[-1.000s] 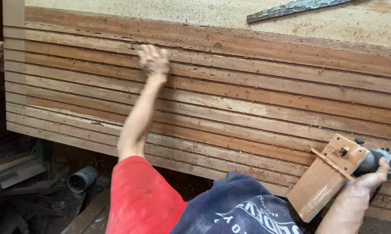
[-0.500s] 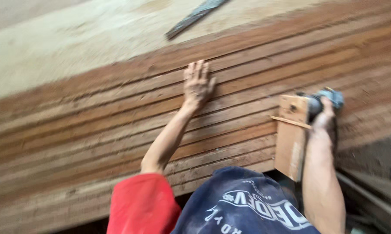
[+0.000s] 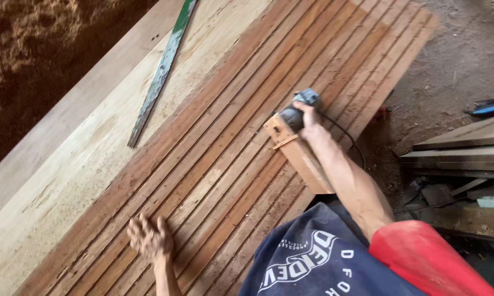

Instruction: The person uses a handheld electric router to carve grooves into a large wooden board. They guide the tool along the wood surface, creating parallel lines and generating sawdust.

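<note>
- Landmark: the row of reddish wooden slats (image 3: 230,142), laid side by side on edge and running diagonally across the pale sawdust-covered workbench (image 3: 66,164).
- Right hand (image 3: 308,116) was closed around the grey body of a handheld power tool (image 3: 299,109), fingers wrapped over its top; the tool sat on the slats near their far right part.
- A wooden guide block (image 3: 299,156) was fixed to the tool and lay across the slats' near edge, just below the hand.
- A black cord (image 3: 350,140) ran from the tool over the slats' right edge.
- Left hand (image 3: 148,238) lay flat on the slats at their near left end, fingers spread, holding nothing; somewhat blurred.
- A long green metal strip (image 3: 162,71) lay on the bench left of the slats, apart from them.
- Stacked planks (image 3: 460,148) lay on the dirt floor, well right of the slats.
</note>
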